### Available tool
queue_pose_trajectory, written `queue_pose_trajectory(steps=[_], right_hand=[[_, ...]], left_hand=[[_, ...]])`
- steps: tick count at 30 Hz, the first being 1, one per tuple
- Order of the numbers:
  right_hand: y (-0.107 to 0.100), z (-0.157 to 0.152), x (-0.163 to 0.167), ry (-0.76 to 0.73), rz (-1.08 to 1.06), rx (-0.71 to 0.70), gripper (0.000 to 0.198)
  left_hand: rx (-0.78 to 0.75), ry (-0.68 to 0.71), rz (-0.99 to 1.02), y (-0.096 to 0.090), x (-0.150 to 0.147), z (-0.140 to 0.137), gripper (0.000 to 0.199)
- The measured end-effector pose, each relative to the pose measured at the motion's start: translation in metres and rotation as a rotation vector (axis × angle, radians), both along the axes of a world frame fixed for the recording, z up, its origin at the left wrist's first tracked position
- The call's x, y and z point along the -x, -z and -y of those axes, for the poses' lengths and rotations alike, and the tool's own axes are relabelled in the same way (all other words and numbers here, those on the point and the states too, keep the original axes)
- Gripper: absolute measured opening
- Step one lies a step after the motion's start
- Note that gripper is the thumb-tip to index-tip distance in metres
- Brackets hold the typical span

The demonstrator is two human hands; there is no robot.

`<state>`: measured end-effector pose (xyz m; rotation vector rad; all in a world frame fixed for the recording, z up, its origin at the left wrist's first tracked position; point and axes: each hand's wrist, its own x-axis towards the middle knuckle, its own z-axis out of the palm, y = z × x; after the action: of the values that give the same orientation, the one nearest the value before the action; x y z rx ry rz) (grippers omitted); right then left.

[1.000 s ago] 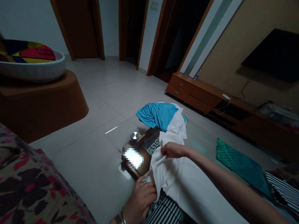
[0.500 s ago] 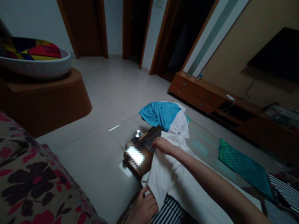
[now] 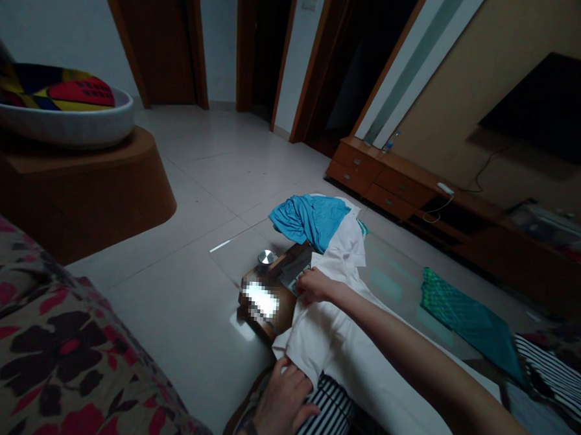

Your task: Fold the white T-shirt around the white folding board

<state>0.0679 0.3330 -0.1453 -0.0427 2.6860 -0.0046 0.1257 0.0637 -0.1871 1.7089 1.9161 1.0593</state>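
A white shirt (image 3: 361,351) lies spread over a glass-topped table and my lap. My left hand (image 3: 283,399), with a metal band at the wrist, grips the shirt's near edge. Its fingers are at the cloth and the thumb points to the right. Farther up the same garment, my right hand (image 3: 313,287) has its fingers closed on the shirt's upper edge. The right forearm crosses over the cloth. Beyond the right hand, a blue garment (image 3: 314,219) is heaped at the shirt's far end.
A round metal-topped object (image 3: 267,258) stands on the glass table (image 3: 235,242), near a bright blurred patch. Right of the shirt lie a folded green-blue garment (image 3: 470,321) and striped cloth (image 3: 555,371). A flowered sofa (image 3: 69,355) is at left, with a white bowl (image 3: 81,125) behind it.
My left hand has shifted slightly up and right along the edge, its thumb now stretched outward. The right hand's fingers have curled down more at the cloth. The view has moved slightly.
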Motion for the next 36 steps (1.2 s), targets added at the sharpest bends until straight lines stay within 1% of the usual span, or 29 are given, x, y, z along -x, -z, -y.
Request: queue_pose_trajectory(steps=[2,4,5,8,11,14,17,20,22,24,26,27,29,30,32,34,36], right_hand=[[0.002,0.003,-0.001,-0.001,-0.008,0.004,0.025],[0.002,0.003,-0.001,0.004,-0.017,0.018,0.017],[0.001,0.001,-0.001,0.033,-0.036,0.025,0.014],[-0.007,-0.016,0.000,0.222,-0.151,0.009,0.015],[-0.017,-0.040,-0.001,0.389,-0.246,-0.042,0.022],[-0.020,-0.057,-0.002,0.483,-0.294,-0.065,0.023],[-0.015,-0.062,0.001,0.556,-0.341,-0.054,0.024],[-0.008,-0.061,0.009,0.614,-0.380,-0.022,0.024],[-0.005,-0.061,0.015,0.639,-0.399,0.005,0.023],[-0.004,-0.062,0.020,0.641,-0.418,0.035,0.023],[-0.004,-0.063,0.022,0.617,-0.443,0.071,0.024],[-0.005,-0.064,0.022,0.597,-0.454,0.091,0.025],[-0.008,-0.065,0.019,0.544,-0.465,0.142,0.026],[-0.010,-0.066,0.017,0.508,-0.452,0.174,0.025],[-0.012,-0.066,0.013,0.411,-0.378,0.206,0.021],[-0.012,-0.065,0.009,0.331,-0.299,0.179,0.023],[-0.011,-0.064,0.008,0.306,-0.271,0.120,0.026]], left_hand=[[0.032,-0.098,0.008,-0.002,-0.004,-0.002,0.017],[0.052,-0.191,-0.013,-0.003,-0.008,-0.004,0.011],[0.045,-0.218,-0.028,-0.004,-0.010,-0.005,0.013],[-0.018,-0.224,-0.048,-0.009,-0.011,-0.007,0.020],[-0.066,-0.228,-0.037,-0.019,-0.002,-0.008,0.021],[-0.065,-0.249,-0.045,-0.030,0.022,-0.011,0.021],[-0.004,-0.263,-0.065,-0.037,0.058,-0.015,0.022],[0.106,-0.304,-0.082,-0.036,0.094,-0.019,0.023],[0.229,-0.349,-0.077,-0.033,0.115,-0.020,0.024],[0.363,-0.381,-0.051,-0.029,0.132,-0.022,0.021],[0.430,-0.434,-0.046,-0.026,0.146,-0.025,0.022],[0.421,-0.474,-0.063,-0.026,0.151,-0.028,0.025],[0.332,-0.535,-0.120,-0.025,0.160,-0.036,0.029],[0.277,-0.532,-0.140,-0.025,0.163,-0.042,0.028],[0.199,-0.448,-0.146,-0.025,0.166,-0.055,0.027],[0.188,-0.358,-0.146,-0.024,0.167,-0.070,0.028],[0.223,-0.331,-0.175,-0.024,0.167,-0.081,0.028]])
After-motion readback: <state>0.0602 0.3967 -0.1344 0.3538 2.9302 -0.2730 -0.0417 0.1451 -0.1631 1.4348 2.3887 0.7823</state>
